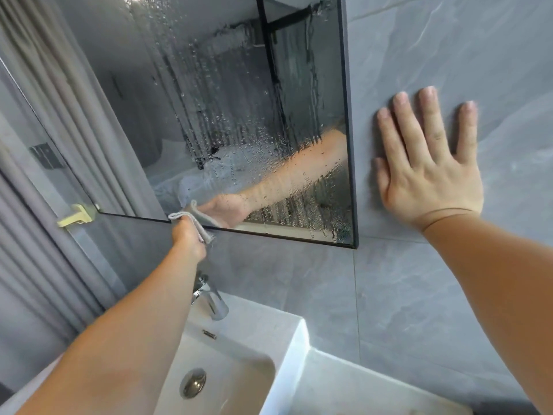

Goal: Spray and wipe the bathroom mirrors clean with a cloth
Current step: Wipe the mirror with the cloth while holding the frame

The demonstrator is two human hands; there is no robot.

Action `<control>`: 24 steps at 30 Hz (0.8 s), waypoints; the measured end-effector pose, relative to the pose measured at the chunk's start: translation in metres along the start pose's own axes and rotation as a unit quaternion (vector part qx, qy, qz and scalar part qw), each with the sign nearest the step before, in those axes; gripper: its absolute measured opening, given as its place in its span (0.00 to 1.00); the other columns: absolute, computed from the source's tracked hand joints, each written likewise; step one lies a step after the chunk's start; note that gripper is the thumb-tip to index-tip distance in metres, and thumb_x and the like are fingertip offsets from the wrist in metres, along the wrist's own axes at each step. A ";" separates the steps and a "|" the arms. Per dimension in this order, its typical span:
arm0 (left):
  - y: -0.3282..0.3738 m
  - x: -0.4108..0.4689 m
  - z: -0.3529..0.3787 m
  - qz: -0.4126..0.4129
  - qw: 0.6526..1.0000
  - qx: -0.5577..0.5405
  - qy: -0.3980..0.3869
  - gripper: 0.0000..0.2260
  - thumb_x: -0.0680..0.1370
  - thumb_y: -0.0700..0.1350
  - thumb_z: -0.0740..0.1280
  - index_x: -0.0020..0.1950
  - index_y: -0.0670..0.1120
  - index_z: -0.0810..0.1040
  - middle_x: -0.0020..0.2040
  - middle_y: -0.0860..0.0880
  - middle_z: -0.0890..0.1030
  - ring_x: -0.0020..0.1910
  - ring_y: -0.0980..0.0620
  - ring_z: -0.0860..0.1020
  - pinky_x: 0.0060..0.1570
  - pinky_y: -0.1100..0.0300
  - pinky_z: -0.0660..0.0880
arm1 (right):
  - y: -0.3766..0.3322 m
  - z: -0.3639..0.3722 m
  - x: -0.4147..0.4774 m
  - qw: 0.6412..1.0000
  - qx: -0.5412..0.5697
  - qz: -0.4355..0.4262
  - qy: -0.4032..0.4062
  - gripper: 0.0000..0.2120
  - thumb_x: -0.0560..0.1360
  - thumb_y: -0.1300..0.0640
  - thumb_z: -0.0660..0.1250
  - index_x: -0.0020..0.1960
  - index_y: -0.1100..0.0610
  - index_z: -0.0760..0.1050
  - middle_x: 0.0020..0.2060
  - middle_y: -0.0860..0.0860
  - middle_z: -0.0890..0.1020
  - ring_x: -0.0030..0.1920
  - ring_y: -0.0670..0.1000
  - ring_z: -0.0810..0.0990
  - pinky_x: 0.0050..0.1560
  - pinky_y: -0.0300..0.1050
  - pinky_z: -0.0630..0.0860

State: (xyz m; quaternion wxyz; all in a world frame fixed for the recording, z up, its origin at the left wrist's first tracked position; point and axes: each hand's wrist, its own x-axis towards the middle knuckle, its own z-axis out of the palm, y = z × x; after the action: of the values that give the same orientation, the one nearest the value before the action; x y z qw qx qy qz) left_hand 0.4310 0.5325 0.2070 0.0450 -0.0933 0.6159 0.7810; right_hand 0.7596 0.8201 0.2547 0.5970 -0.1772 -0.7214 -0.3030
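Head: left hand (188, 235) grips cloth (196, 221) at mirror (239, 115) edge.

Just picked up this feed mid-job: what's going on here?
A person is cleaning the mirror. The left hand grips a grey cloth at the mirror's bottom edge, above the tap and sink. The right hand rests flat on the tiled wall beside the mirror. Droplets and runs cover much of the glass, so wiping is far from done.

Bathroom: mirror (227, 121), washbasin (239, 339), tiles (419, 295).
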 end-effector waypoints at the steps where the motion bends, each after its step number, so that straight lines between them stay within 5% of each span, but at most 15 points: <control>1: -0.005 -0.009 0.009 0.008 1.000 0.000 -0.004 0.09 0.83 0.54 0.62 0.50 0.50 0.76 0.50 0.46 0.81 0.40 0.46 0.78 0.46 0.48 0.79 | 0.000 0.000 0.000 1.000 0.000 0.000 -0.001 0.29 0.86 0.50 0.54 0.84 0.57 0.54 0.83 0.55 0.57 0.83 0.61 0.52 0.79 0.67 0.39; 3: -0.021 -0.040 0.031 0.042 0.999 0.010 -0.014 0.18 0.82 0.61 0.57 0.58 0.51 0.78 0.61 0.43 0.81 0.49 0.42 0.81 0.54 0.47 0.78 | -0.001 -0.001 -0.001 1.000 0.006 0.001 -0.008 0.29 0.86 0.50 0.54 0.85 0.57 0.53 0.83 0.55 0.56 0.83 0.61 0.51 0.78 0.68 0.40; 4: -0.033 -0.060 0.041 0.095 0.995 0.038 -0.010 0.25 0.81 0.63 0.53 0.69 0.52 0.75 0.71 0.41 0.76 0.61 0.41 0.79 0.63 0.45 0.76 | -0.001 -0.001 -0.001 1.000 0.007 0.000 -0.009 0.29 0.87 0.50 0.54 0.85 0.57 0.53 0.83 0.55 0.56 0.83 0.61 0.51 0.78 0.69 0.41; 6: -0.069 -0.098 0.063 0.243 0.963 0.108 -0.049 0.33 0.81 0.60 0.45 0.83 0.45 0.57 0.83 0.39 0.55 0.80 0.41 0.60 0.78 0.46 0.58 | -0.001 -0.002 -0.001 1.000 0.001 0.001 -0.004 0.29 0.87 0.50 0.54 0.84 0.57 0.54 0.83 0.55 0.57 0.83 0.62 0.54 0.78 0.70 0.43; 10: -0.150 -0.212 0.094 0.425 0.848 0.252 -0.191 0.36 0.84 0.60 0.36 0.82 0.34 0.47 0.82 0.39 0.36 0.81 0.40 0.35 0.80 0.48 0.37 | -0.001 -0.002 -0.001 1.000 0.012 0.005 -0.011 0.29 0.87 0.50 0.53 0.85 0.57 0.53 0.83 0.55 0.56 0.83 0.61 0.50 0.78 0.67 0.38; 13: -0.164 -0.249 0.102 0.482 0.800 0.272 -0.230 0.33 0.85 0.61 0.41 0.83 0.40 0.44 0.82 0.46 0.34 0.82 0.48 0.35 0.80 0.52 0.38 | 0.000 -0.002 0.000 1.000 0.000 0.000 -0.004 0.29 0.86 0.50 0.54 0.84 0.57 0.54 0.83 0.55 0.57 0.83 0.61 0.52 0.79 0.67 0.38; 16: -0.141 -0.237 0.098 0.489 0.808 0.272 -0.185 0.32 0.86 0.58 0.39 0.82 0.39 0.52 0.83 0.46 0.47 0.82 0.55 0.40 0.80 0.54 0.44 | 0.000 -0.003 0.000 1.000 0.010 0.000 -0.015 0.29 0.86 0.50 0.54 0.85 0.57 0.52 0.84 0.55 0.56 0.83 0.60 0.47 0.79 0.66 0.35; 19: -0.091 -0.188 0.087 0.454 0.858 0.201 -0.132 0.26 0.86 0.54 0.43 0.82 0.45 0.56 0.83 0.45 0.51 0.82 0.54 0.43 0.80 0.59 0.42 | 0.000 -0.002 0.000 1.000 0.013 0.002 -0.021 0.30 0.87 0.50 0.53 0.85 0.57 0.51 0.84 0.55 0.54 0.84 0.58 0.44 0.79 0.65 0.33; 22: -0.035 -0.093 0.063 0.351 0.927 0.118 -0.055 0.24 0.84 0.54 0.48 0.78 0.49 0.67 0.81 0.39 0.60 0.82 0.43 0.56 0.79 0.45 0.56 | 0.000 -0.002 0.000 1.000 0.010 -0.003 -0.010 0.30 0.86 0.50 0.54 0.85 0.57 0.52 0.84 0.55 0.55 0.84 0.60 0.48 0.80 0.65 0.35; 24: -0.007 -0.023 0.043 0.224 0.973 0.051 -0.010 0.35 0.75 0.67 0.48 0.74 0.49 0.73 0.74 0.40 0.72 0.73 0.40 0.71 0.73 0.39 0.67 | 0.000 -0.001 0.000 1.000 0.014 -0.003 -0.006 0.30 0.86 0.50 0.54 0.85 0.57 0.53 0.84 0.55 0.56 0.83 0.60 0.51 0.80 0.65 0.36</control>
State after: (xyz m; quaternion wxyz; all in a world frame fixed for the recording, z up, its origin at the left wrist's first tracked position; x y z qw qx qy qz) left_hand 0.4509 0.5773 0.2142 -0.1200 0.0570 0.6594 0.7399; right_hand 0.7600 0.8193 0.2545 0.5942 -0.1685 -0.7297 -0.2935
